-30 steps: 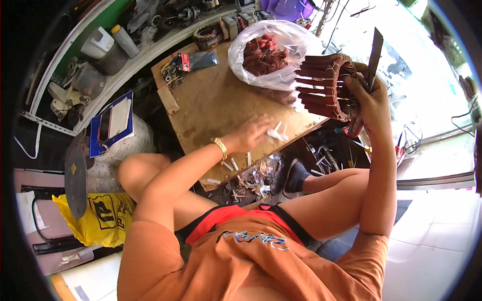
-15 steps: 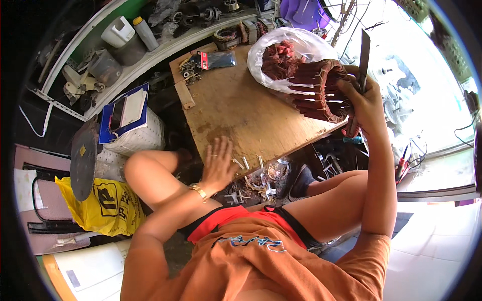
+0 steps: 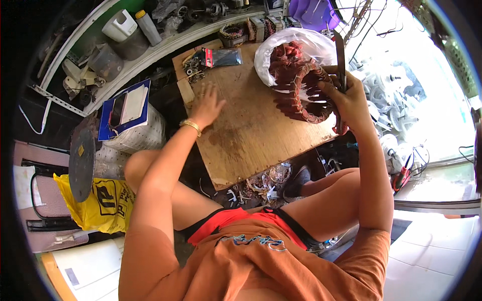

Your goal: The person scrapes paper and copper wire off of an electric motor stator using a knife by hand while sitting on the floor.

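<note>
My right hand (image 3: 351, 98) is closed around the edge of a ring-shaped copper motor winding (image 3: 297, 100), with its red-brown coil legs spread like a cage. The same hand also grips a dark flat blade (image 3: 340, 56) that points up and away. Part of the winding overlaps a white plastic bag (image 3: 325, 46), where loose red-brown copper scraps (image 3: 287, 52) lie. On the left side of a wooden board (image 3: 241, 145), my left hand (image 3: 207, 106) rests or hovers with fingers spread and holds nothing; contact with the wood is hard to judge.
Small metal parts (image 3: 193, 65) and a packet (image 3: 221, 57) lie at the board's far left corner. Stator cores (image 3: 232, 34) line the shelf behind. Scraps (image 3: 266, 185) litter the floor below the near edge. A yellow bag (image 3: 103, 205) stands at left, white metal parts (image 3: 391, 95) at right.
My left hand has moved away from the board's near edge to its far left side. Small pieces at the near edge are gone from there. The winding has shifted slightly left and turned.
</note>
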Tool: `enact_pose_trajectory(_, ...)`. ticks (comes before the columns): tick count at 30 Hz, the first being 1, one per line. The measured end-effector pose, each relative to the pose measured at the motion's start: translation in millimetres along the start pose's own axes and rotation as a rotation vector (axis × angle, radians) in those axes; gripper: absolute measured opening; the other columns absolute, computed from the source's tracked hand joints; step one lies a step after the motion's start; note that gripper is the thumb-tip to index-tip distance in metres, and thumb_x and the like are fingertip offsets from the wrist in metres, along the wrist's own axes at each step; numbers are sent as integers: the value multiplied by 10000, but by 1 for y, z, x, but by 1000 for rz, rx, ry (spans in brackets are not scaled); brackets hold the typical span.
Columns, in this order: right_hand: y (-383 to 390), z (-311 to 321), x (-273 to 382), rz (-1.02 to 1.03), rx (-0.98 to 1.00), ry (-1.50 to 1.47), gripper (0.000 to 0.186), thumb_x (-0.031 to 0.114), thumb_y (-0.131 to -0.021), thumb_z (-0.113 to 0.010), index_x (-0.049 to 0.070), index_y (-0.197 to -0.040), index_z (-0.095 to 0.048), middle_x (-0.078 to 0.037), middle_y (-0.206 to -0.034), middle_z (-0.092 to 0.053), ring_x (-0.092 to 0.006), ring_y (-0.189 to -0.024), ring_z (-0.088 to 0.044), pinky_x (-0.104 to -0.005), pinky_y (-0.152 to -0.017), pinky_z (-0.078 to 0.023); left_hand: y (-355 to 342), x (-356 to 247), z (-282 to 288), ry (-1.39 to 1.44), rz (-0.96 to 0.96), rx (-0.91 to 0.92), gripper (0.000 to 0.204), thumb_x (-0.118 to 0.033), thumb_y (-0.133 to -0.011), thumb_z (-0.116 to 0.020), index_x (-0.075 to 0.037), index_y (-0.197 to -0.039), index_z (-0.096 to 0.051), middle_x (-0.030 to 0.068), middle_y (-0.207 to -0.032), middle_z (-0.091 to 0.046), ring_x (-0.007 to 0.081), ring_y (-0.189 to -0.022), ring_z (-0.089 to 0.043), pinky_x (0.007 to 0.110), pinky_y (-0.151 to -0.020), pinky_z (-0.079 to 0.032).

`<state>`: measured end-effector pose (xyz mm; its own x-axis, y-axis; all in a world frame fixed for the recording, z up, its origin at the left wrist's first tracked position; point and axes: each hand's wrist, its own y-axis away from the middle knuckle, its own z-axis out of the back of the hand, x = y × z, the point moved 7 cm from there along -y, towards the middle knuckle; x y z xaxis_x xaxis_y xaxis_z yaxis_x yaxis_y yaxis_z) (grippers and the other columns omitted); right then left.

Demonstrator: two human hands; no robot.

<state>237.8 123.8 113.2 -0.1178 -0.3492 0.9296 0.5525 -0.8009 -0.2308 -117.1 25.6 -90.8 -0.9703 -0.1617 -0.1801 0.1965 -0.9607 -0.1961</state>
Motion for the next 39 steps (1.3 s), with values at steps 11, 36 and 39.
enact_pose_trajectory(11,-1,5,-11,24,11,46,292,105,-888,-714,-11,-1147,-644,-52,-847,-706,-66,-734,-598,-257,-680,-501,116,-75,-43,413,88,35,629,-341,-1007,-467,73,-1464,-340,257,-1570,-261,417,-1464,-210,490,-1201,-155)
enact_pose_trajectory(36,-41,-91,-27,-134,255,-119,266,67,-915,-684,-5,-1167,-638,-36,-951,-697,-64,-880,-592,-271,-794,-512,16,-154,75,2420,461,512,760,-614,-933,-530,-25,-1406,-445,105,-1348,-567,276,-1242,-550,456,-1092,-420)
enact_pose_trajectory(39,-55,-96,-43,-34,304,-239,256,68,-924,-672,-16,-1163,-636,-36,-978,-698,-61,-912,-587,-271,-824,-506,12,-158,77,2526,385,661,700,-573,-960,-512,-40,-1410,-450,115,-1354,-571,273,-1236,-560,441,-1088,-427)
